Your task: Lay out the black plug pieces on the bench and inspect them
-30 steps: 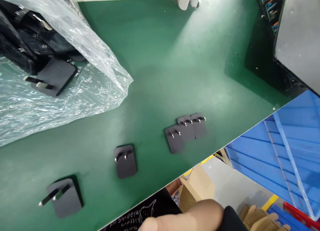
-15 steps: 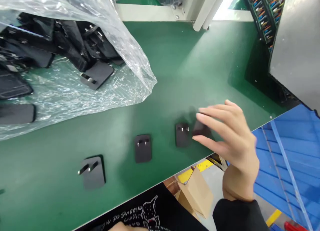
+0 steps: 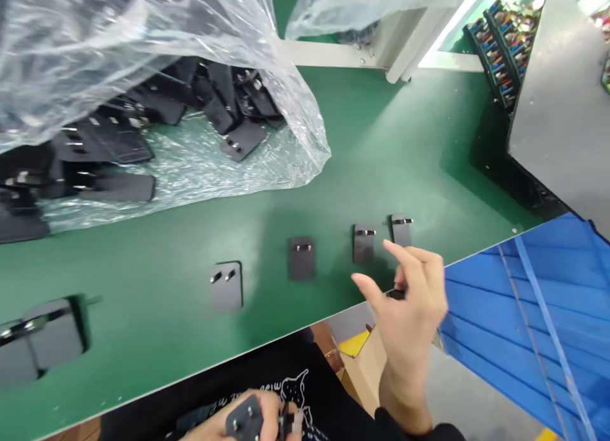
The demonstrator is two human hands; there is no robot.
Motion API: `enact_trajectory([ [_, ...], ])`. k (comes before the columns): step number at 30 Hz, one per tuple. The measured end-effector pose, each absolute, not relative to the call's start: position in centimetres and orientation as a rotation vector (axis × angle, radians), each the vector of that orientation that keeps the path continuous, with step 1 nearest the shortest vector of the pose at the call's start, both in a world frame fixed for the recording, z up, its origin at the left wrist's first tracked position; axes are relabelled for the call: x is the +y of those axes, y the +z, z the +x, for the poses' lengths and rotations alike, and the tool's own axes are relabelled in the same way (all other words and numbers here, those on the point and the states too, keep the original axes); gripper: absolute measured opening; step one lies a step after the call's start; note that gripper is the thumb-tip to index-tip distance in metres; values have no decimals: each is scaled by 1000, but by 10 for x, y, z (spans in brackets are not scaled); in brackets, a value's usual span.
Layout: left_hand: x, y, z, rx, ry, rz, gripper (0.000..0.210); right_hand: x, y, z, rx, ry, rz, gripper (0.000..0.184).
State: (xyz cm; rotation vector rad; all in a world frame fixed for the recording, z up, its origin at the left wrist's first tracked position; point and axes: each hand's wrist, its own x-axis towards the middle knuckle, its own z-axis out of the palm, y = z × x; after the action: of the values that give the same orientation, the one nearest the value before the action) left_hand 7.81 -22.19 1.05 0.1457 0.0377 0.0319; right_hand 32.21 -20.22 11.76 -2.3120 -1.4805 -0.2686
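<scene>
above the smooth green belt (image 3: 190, 339), right hand (image 3: 410, 314) fingers around a flat black adapter (image 3: 396, 294)

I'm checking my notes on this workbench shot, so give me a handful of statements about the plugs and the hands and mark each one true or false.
1. The right hand is raised over the near edge of the green table, pinching a small black plug. True.
2. The left hand is empty. False: it holds a black adapter, prongs up, low in front of the black shirt.
3. Loose black adapters lie in a row on the table. True.
4. The clear plastic bag holds white cables. False: it holds a pile of black adapters.
5. A blue bin sits right of the table. True.
</scene>
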Motion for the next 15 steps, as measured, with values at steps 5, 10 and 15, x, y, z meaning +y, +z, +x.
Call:
enact_trajectory([
  [5, -226, 20, 70, 72, 169, 97, 50, -190, 91, 302, -1457, -555, -2490, 43],
  [10, -250, 18, 49, 192, 197, -242, 39, -189, 94, 308, -1399, -562, -2360, 14],
  [15, -259, 15, 41, 152, 299, -231, 27, -219, 119, 260, -1577, -136, -2022, 10],
])
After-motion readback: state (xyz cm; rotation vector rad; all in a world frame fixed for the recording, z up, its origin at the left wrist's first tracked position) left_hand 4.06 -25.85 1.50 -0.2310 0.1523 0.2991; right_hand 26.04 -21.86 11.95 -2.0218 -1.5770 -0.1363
